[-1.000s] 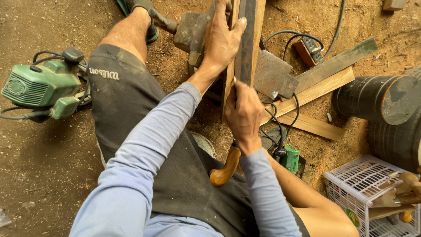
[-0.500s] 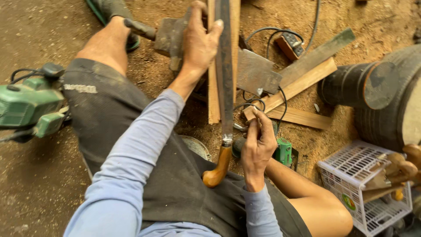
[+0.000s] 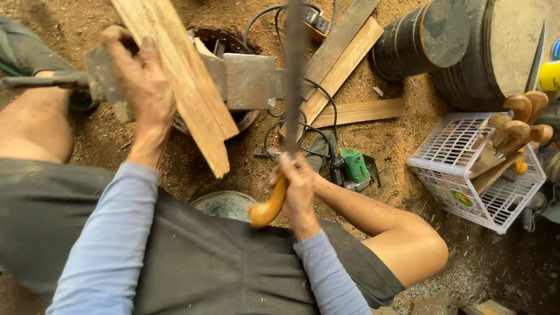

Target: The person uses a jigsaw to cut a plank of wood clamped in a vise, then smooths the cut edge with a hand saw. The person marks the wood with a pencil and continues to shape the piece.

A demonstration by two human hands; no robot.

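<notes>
Wooden plank (image 3: 181, 76) tilted in left hand (image 3: 137, 76); right hand (image 3: 297, 186) raises blade (image 3: 293, 76) upright.

Right side of the frame, a white lattice basket (image 3: 452, 175), and on its near wall sits a small oval sticker (image 3: 462, 198), green and red on white. Far right edge, upper part, a yellow container (image 3: 549, 76) peeks in, a dark printed patch on it. No screens or signs in sight.
</notes>
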